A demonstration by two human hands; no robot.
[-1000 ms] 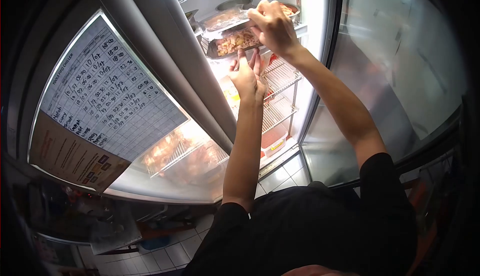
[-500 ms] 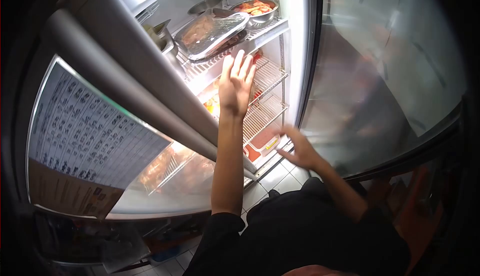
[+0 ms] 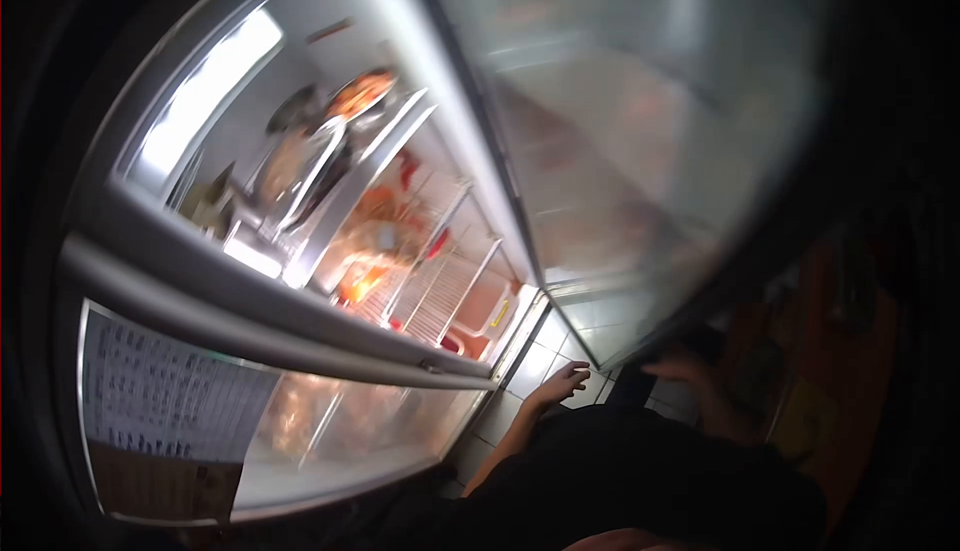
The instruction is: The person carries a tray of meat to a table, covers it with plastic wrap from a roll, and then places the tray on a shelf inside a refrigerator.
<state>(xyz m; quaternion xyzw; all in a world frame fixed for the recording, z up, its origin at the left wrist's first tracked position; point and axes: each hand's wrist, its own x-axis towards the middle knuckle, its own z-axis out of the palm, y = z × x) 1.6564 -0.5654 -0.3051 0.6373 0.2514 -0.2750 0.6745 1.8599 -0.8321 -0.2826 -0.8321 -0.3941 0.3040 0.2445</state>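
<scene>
My left hand (image 3: 563, 383) hangs low in front of my body with its fingers loosely curled and apart, holding nothing. It is just outside the fridge's bottom corner, over the floor tiles. Dim and smeared, my right hand (image 3: 682, 365) is near the lower edge of the open glass door (image 3: 620, 151); its fingers do not show clearly. Inside the lit fridge, a plastic-covered tray (image 3: 290, 173) rests on the top shelf beside a metal bowl of reddish-orange food (image 3: 360, 96). Wrapped food (image 3: 375, 251) lies on the shelf below. A clear container (image 3: 490, 306) sits at the bottom.
The neighbouring closed fridge door has a long grey handle (image 3: 230, 311) and a written sheet (image 3: 170, 386) on its glass. White tiles (image 3: 540, 356) cover the floor. An orange surface (image 3: 850, 391) is at the right, in shadow.
My left hand has come down from the raised spot before the shelves to low by my body. My right hand has moved right, toward the glass door's edge. The view has tilted.
</scene>
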